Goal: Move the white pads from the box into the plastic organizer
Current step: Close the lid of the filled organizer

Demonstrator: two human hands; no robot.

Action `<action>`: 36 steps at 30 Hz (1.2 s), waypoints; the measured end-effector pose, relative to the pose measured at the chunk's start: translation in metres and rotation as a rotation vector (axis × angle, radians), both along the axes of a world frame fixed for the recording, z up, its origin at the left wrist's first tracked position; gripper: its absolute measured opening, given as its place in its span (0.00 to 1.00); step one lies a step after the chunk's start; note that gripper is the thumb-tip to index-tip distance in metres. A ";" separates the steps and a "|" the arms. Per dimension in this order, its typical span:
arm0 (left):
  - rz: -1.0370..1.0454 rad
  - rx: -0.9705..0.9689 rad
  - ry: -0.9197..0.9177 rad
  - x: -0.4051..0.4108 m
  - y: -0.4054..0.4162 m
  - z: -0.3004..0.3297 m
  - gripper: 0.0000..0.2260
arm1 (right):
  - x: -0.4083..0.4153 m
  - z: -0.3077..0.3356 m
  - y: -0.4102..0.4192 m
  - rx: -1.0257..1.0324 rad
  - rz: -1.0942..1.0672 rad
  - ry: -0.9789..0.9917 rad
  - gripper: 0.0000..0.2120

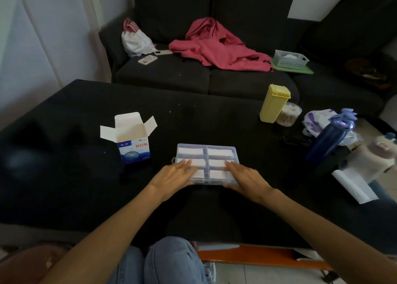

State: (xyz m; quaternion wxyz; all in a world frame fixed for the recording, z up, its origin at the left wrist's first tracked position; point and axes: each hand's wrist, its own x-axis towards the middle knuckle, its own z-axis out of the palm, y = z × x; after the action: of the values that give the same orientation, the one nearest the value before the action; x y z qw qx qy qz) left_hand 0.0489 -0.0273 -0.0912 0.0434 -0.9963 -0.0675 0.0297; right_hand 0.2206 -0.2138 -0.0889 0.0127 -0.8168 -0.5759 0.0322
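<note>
White pads fill the compartments of the clear plastic organizer, which sits near the middle of the black table with its lid down. Going left to right, we first see the cardboard box standing upright with its flaps open, well apart from the organizer's left side. Next we have our left hand — fingers straight, lying flat on the lid's near left corner, gripping nothing. Our right hand lies the same way on the near right corner, fingers extended and relaxed. Farther right stand a yellow lidded container, a round clear jar just beside it, and a dark blue bottle — all well apart from the organizer.
</note>
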 end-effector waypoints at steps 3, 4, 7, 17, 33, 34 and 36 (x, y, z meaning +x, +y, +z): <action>-0.028 0.131 0.034 0.002 -0.001 -0.010 0.26 | -0.001 -0.003 0.002 -0.056 0.009 -0.032 0.32; -0.023 0.138 0.034 0.001 -0.002 -0.012 0.27 | -0.001 -0.005 0.002 -0.074 0.019 -0.061 0.32; 0.000 0.117 0.020 -0.002 -0.005 -0.016 0.29 | -0.003 -0.009 0.002 -0.076 0.025 -0.112 0.30; 0.058 0.066 -0.019 -0.004 -0.006 -0.036 0.34 | -0.002 -0.039 -0.004 -0.024 -0.015 -0.219 0.38; 0.245 -0.219 -0.128 0.040 0.034 -0.016 0.26 | 0.028 -0.002 0.062 0.010 -0.086 0.023 0.29; 0.254 -0.262 -0.143 0.038 0.036 -0.015 0.25 | 0.029 -0.003 0.063 0.011 -0.093 0.042 0.29; 0.268 -0.355 -0.178 0.036 0.039 -0.012 0.25 | 0.032 0.000 0.063 0.011 -0.104 0.079 0.29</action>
State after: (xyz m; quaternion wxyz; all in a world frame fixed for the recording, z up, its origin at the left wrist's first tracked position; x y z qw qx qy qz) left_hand 0.0852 0.0113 -0.1033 -0.1431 -0.9692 -0.1963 -0.0412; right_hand 0.2522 -0.1505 -0.0888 0.0417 -0.8435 -0.5320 0.0606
